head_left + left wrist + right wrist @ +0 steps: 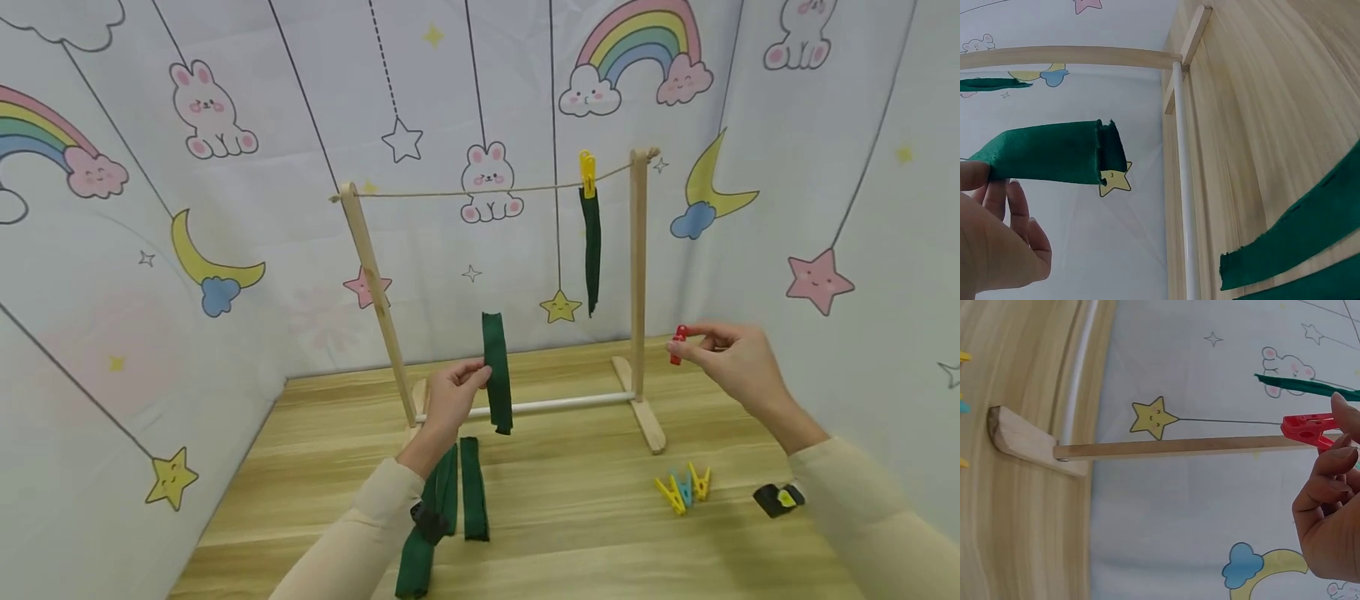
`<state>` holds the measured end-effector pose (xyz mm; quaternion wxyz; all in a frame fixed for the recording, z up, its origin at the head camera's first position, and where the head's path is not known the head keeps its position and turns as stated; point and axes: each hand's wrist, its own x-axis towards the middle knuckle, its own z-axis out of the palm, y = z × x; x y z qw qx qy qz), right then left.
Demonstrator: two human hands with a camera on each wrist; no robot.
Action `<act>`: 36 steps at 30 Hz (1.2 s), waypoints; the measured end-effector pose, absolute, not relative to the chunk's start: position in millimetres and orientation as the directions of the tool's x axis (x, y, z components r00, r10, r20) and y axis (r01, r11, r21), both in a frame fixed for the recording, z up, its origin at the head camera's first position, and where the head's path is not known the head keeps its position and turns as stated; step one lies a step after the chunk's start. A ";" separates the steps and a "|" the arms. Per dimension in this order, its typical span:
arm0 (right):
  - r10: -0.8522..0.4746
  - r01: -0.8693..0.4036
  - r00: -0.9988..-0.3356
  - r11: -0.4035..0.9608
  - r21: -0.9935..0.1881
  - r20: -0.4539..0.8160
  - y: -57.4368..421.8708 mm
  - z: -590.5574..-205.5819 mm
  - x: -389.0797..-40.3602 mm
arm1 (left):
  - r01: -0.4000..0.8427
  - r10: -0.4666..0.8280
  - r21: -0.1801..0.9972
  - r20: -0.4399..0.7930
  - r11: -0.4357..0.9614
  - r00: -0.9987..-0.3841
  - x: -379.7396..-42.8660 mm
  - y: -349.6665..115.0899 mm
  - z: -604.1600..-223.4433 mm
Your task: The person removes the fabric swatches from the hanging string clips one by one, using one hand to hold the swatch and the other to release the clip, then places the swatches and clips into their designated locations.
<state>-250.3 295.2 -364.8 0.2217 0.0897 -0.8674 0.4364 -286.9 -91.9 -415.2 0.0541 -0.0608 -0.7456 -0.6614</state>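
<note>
Cloth [498, 383], a dark green strip, is pinched in the left hand [448, 397], with more green strips [474, 492] on the table [570, 471] below that grip. The right hand [738, 367] pinches a red clothespin [678, 345]; above and left of this pinch, a yellow clothespin [588, 177] holds another strip [592, 250] on a rope [420, 196].

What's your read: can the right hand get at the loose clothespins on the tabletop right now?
Probably yes: nothing visible stands between the right hand and the loose clothespins, though it pinches a red clothespin, which it would likely have to set down first.
</note>
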 end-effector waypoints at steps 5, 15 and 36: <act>0.032 -0.268 -0.925 0.648 -0.713 0.377 303.4 -382.9 -244.6 | 0.161 0.053 0.981 0.156 0.112 -0.986 -283.9 -94.2 -422.5; -0.079 -0.210 -0.975 0.634 -0.744 0.208 319.3 -410.9 -233.4 | 0.055 0.140 0.998 0.057 -0.017 -0.989 -276.4 -96.8 -442.7; -0.095 -0.008 -0.993 0.621 -0.784 -0.066 345.9 -455.1 -208.6 | -0.070 0.320 0.994 -0.095 0.087 -0.943 -254.6 -119.3 -501.2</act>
